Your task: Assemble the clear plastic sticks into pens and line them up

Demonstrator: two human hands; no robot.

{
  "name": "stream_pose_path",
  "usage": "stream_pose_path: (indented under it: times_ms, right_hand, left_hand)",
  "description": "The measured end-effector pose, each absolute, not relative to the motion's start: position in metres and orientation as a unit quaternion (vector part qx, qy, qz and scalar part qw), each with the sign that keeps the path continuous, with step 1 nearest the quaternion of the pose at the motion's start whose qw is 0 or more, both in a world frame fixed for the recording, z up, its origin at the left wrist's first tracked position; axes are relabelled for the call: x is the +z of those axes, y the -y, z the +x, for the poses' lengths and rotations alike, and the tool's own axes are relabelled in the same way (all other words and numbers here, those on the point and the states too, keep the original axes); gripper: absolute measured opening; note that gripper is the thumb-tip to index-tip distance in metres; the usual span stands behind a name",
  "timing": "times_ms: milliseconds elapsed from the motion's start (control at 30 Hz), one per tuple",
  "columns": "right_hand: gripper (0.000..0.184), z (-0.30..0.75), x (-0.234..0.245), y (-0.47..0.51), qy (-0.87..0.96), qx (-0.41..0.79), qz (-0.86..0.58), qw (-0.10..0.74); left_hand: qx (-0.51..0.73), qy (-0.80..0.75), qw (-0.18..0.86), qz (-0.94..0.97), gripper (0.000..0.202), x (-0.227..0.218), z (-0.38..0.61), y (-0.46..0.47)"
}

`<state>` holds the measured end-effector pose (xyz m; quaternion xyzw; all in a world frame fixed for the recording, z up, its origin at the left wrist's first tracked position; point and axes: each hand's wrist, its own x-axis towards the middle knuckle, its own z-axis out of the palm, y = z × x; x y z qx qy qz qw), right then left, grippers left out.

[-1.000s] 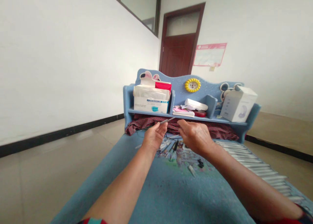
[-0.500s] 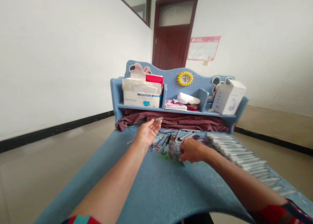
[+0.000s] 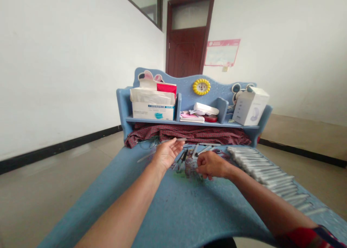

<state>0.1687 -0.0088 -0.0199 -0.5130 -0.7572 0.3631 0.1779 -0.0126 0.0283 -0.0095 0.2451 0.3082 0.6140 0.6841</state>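
Note:
My left hand [image 3: 167, 155] is turned palm up, with a slim grey pen-like stick [image 3: 181, 139] held between its thumb and fingers. Close by on the right, my right hand [image 3: 210, 165] is curled low over the desk, its fingertips pinched together. Whatever lies in that pinch is too small to make out. Between and behind the hands are loose slim parts, among them dark sticks [image 3: 183, 157] and pale sticks [image 3: 195, 150]. A long row of silvery-white pen-like tubes [image 3: 260, 168] lies side by side to the right, partly behind my right forearm.
The blue desk [image 3: 162, 208] has a curved front edge and a raised shelf at the back. A mask carton [image 3: 153, 109], a red round tin [image 3: 210, 118] and a white box [image 3: 251, 107] stand on the shelf. Checked cloth [image 3: 206, 133] is bunched beneath it.
The stick in my left hand has swung to lie more level and shows more of its length. My right hand has shifted slightly, its fingers still pinched. The whole view has moved a little.

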Motion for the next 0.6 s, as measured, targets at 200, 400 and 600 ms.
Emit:
stream_pose_path:
  times_ms: [200, 400, 600]
  right_hand:
    - [0.012, 0.171, -0.017, 0.011, 0.69, 0.474, -0.448, 0.313]
    - [0.008, 0.158, -0.033, 0.004, 0.74, 0.419, -0.497, 0.172]
    - [0.018, 0.181, -0.016, -0.005, 0.773, 0.191, -0.593, 0.117]
  left_hand:
    - [0.595, -0.318, 0.686, 0.272, 0.013, -0.009, -0.007, -0.024]
    - [0.58, -0.332, 0.69, 0.279, 0.013, -0.013, -0.004, -0.025]
    - [0.575, -0.333, 0.691, 0.283, 0.012, -0.014, -0.004, -0.026]
